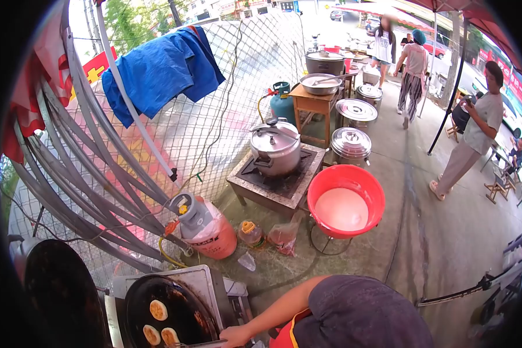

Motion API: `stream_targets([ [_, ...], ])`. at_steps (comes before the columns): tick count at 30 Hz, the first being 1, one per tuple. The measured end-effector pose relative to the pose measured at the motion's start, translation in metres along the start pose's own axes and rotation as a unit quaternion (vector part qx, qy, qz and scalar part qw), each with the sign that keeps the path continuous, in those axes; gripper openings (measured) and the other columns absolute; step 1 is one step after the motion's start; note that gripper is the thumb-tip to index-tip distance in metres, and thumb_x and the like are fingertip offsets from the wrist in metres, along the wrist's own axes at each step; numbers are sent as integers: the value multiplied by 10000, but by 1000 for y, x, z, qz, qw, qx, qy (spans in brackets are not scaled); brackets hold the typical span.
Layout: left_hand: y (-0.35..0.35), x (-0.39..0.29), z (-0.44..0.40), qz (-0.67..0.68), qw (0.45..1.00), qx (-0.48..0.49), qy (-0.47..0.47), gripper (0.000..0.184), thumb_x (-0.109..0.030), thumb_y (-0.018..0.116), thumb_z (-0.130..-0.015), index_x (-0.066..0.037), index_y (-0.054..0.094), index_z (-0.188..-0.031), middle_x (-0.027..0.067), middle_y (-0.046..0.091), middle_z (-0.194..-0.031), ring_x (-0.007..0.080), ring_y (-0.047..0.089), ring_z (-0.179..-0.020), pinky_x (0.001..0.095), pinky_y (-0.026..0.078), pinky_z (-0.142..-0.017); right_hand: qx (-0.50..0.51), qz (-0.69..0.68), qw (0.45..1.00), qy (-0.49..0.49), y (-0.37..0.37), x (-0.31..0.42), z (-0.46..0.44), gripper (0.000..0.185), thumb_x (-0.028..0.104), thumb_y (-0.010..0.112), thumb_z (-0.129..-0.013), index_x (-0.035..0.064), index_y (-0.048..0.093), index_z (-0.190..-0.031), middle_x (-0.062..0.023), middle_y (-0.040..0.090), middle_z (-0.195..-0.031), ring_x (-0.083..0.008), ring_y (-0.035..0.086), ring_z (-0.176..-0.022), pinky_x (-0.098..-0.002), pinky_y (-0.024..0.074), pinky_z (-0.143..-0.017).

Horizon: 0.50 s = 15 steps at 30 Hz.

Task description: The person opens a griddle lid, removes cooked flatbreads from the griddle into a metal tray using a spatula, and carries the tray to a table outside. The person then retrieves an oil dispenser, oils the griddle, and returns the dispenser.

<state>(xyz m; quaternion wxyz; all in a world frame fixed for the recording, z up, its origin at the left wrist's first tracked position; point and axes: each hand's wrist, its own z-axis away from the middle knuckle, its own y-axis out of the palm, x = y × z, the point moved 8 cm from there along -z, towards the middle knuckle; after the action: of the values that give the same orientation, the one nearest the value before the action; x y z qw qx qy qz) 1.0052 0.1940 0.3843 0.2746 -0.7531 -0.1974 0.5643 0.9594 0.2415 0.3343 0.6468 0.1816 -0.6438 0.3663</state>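
Note:
My right hand (236, 336) reaches in from the bottom centre, its fingers closed around a metal utensil (206, 344). The utensil extends left over a round black griddle pan (185, 296), its tip near the lowest cakes at the frame edge. Three round, browned flat cakes lie in the pan: one (158, 310) higher up, one (151, 334) at lower left and one (169, 336) beside it. A dark sleeve (359, 310) and part of a red apron (284, 336) show behind my forearm. My left hand is out of view.
Beyond the pan stand a gas cylinder (206, 229), a bottle (250, 233), a pressure cooker (276, 148) on a stove (243, 177) and a red basin (380, 200) of pale batter. A dark lid (61, 296) stands left. People stand or walk at upper right.

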Motion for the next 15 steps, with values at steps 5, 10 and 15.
stream_targets([
  [5, -3, 5, 1, 2, 1000, -1, -10, 393, -180, 639, -786, 0, 534, -1120, 124, 590, -950, 213, 567, -905, 326, 453, -781, 13, 27, 999, -44, 5, -6, -10, 464, 441, 548, -791, -13, 638, -761, -180, 598, -637, -271, 581, -582, -404, 425, -512],
  [10, -6, 8, 0, 2, 1000, 0, -19, 394, -190, 644, -785, -2, 540, -1116, 124, 592, -945, 211, 568, -905, 327, 451, -781, 14, 23, 999, -19, 3, -1, -6, 474, 450, 536, -795, -10, 638, -741, -178, 593, -619, -275, 581, -575, -408, 425, -507],
  [15, -12, 9, 2, 0, 1000, 1, -22, 396, -200, 649, -784, -5, 546, -1113, 125, 595, -940, 209, 568, -905, 329, 450, -781, -3, 76, 994, -83, 10, -12, -22, 481, 456, 517, -798, 1, 638, -698, -171, 591, -602, -281, 584, -564, -406, 426, -499],
])
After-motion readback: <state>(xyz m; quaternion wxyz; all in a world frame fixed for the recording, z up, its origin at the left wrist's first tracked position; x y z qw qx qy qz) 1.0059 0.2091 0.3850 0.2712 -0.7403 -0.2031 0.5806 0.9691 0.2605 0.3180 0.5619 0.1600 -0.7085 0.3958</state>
